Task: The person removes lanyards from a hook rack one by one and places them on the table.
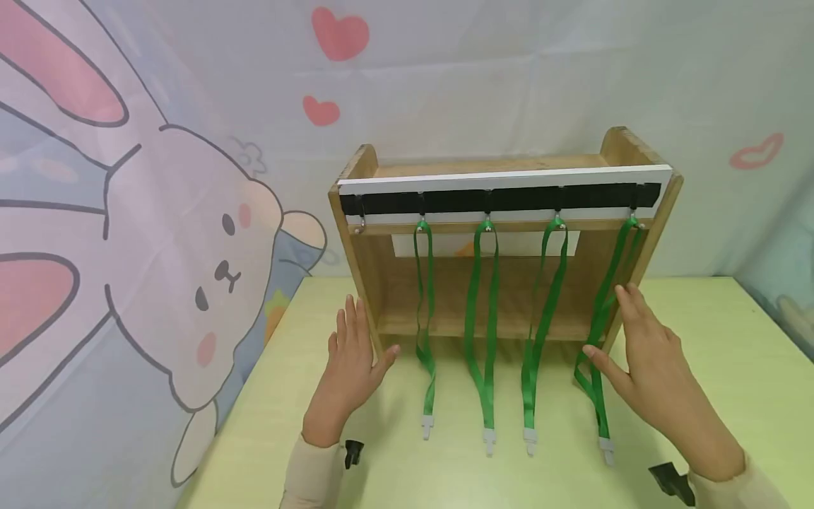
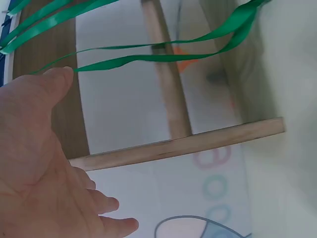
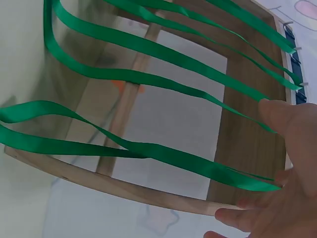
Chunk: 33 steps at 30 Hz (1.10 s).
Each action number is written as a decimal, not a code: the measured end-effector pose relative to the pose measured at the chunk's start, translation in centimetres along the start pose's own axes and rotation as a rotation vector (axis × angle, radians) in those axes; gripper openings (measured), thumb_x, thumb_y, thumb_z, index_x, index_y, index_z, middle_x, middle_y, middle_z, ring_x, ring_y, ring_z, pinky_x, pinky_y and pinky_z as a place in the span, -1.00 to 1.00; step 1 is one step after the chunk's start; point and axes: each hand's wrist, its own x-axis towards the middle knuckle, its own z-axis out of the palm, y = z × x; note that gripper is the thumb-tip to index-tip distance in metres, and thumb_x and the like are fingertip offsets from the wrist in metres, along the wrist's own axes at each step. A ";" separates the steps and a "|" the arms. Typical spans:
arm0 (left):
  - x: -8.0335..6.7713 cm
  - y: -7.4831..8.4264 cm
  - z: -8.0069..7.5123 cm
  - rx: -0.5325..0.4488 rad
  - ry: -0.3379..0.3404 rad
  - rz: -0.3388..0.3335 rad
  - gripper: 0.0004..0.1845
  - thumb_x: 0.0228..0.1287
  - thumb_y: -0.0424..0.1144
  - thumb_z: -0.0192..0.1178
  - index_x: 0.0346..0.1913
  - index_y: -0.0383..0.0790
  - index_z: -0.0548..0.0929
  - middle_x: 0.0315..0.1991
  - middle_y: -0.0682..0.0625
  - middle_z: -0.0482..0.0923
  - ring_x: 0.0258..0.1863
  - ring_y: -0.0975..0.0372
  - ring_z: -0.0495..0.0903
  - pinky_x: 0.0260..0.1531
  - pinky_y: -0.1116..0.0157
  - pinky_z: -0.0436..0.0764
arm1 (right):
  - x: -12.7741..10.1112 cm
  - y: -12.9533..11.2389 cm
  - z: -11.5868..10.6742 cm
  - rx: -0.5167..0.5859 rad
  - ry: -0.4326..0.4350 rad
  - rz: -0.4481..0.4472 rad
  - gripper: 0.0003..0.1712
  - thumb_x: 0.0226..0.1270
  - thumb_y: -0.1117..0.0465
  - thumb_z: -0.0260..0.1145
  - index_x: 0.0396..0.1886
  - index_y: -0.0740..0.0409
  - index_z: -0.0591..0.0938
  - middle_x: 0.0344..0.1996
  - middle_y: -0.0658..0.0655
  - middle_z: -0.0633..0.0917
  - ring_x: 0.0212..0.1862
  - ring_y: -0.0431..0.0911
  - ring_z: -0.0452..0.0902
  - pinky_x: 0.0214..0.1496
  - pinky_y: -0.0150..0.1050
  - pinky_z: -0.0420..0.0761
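A wooden shelf (image 1: 448, 304) stands on the table, and several green lanyards hang from hooks along its front. My left hand (image 1: 346, 371) is by the shelf's left side, fingers straight and thumb spread, left of the leftmost lanyard (image 1: 429, 283). On the other side my right hand (image 1: 658, 378) has its fingers extended at the shelf's right side. Its fingertips and thumb overlap the rightmost lanyard (image 1: 600, 318) in the head view. Close up, the right wrist view shows this lanyard (image 3: 193, 166) running to the fingers. Neither hand grips anything.
A black strip (image 1: 454, 202) on a white board carries the hooks, with one metal hook (image 1: 361, 225) at its left end. Pale clips (image 1: 489, 438) end the lanyards above the yellow-green table (image 1: 445, 481). A printed cloth (image 1: 477, 92) hangs behind. Black buckles (image 1: 352, 452) sit by both cuffs.
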 end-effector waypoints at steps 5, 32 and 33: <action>1.2 0.1 -1.2 -0.046 0.051 0.021 0.05 0.52 -0.01 0.13 0.55 -0.49 -0.40 0.58 -0.41 -0.46 0.54 -0.30 -0.27 0.36 -0.35 0.08 | 1.4 -0.1 -0.9 0.044 0.019 0.059 0.08 0.47 0.02 0.33 0.58 0.40 -0.15 0.40 0.66 0.17 0.24 0.65 0.22 0.13 0.53 0.30; 6.2 -0.8 -1.1 -0.277 0.147 -0.086 -0.06 0.51 -0.24 0.13 0.55 -0.47 -0.34 0.52 -0.53 -0.14 0.38 -0.35 0.24 0.29 -0.20 0.36 | 6.2 -0.2 -2.5 0.152 0.402 0.059 -0.71 0.38 0.49 0.29 0.07 0.49 0.63 -0.17 0.37 0.73 -0.23 0.23 0.66 -0.03 -0.69 0.30; 6.2 -0.8 -1.0 -0.277 0.163 -0.082 -0.08 0.50 -0.27 0.13 0.55 -0.48 -0.31 0.51 -0.54 -0.08 0.36 -0.35 0.26 0.28 -0.21 0.37 | 6.4 -0.2 -2.5 0.151 0.410 0.059 -0.72 0.37 0.49 0.30 0.04 0.50 0.63 -0.20 0.38 0.74 -0.24 0.23 0.66 -0.04 -0.69 0.31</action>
